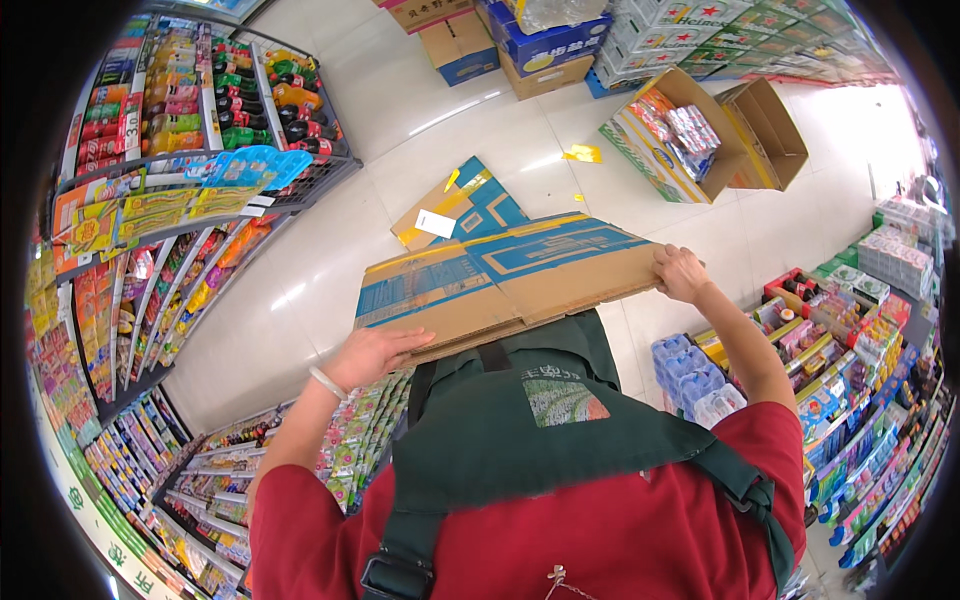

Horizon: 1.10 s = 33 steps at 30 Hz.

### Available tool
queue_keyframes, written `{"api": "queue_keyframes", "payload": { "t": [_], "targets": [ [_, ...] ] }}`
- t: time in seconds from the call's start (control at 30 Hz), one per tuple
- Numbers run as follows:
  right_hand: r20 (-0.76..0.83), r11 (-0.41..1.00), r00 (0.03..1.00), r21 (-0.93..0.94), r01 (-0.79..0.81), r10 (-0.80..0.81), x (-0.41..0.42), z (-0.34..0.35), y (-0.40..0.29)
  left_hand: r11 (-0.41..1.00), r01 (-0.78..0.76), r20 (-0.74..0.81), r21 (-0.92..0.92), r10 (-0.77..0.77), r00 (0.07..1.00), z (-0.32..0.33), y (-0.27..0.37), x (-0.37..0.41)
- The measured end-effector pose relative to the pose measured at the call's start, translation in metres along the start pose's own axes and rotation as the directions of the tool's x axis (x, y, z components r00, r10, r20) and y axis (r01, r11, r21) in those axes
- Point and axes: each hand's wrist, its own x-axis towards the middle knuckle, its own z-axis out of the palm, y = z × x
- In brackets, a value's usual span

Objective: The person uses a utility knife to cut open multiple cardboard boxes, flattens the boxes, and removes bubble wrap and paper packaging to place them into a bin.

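Observation:
Both my hands hold a flattened cardboard box (pixel 510 281), blue and brown with yellow tape, in front of my dark green apron (pixel 517 420). My left hand (pixel 382 349) lies on its near left corner, a pale bracelet on the wrist. At the right end, the fingers of my right hand (pixel 677 271) curl over the cardboard edge. Beyond it, another flattened blue and brown carton (pixel 487 196) lies on the tiled floor, partly covered by the held one, with a white paper piece (pixel 435 223) on it.
Bottle shelves (pixel 176 112) and racks of packaged snacks (pixel 150 300) stand at left. An open carton with packets (pixel 675 139) and another open carton (pixel 769 135) sit at upper right. Stacked cartons (pixel 547 45) are at the top. Low goods displays (pixel 817 337) line the right. Yellow scraps (pixel 583 153) lie on the floor.

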Motion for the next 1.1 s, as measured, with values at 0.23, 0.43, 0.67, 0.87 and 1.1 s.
{"api": "queue_keyframes", "payload": {
  "t": [0.23,0.43,0.67,0.87,1.1],
  "targets": [
    [0.08,0.99,0.988,0.045,-0.135,0.131,-0.012,0.005,-0.019,0.947,0.305,-0.2,-0.107,-0.32,0.926,0.152,-0.038,-0.006],
    [0.232,0.964,0.938,0.007,-0.267,0.258,-0.003,0.023,-0.034,0.896,0.383,-0.257,-0.225,-0.434,0.864,0.219,-0.068,0.028],
    [0.195,0.813,0.913,0.415,-0.408,0.359,-0.005,0.079,-0.125,0.849,0.412,-0.311,-0.331,-0.511,0.802,0.253,-0.072,0.053],
    [0.091,0.84,0.913,0.364,-0.402,0.398,0.13,0.009,-0.074,0.756,0.548,-0.251,-0.357,-0.643,0.724,0.214,-0.07,0.138],
    [-0.152,0.601,0.75,0.706,-0.374,0.644,0.224,-0.04,-0.107,0.694,0.464,-0.423,-0.55,-0.711,0.561,0.161,0.014,0.223]
  ]
}}
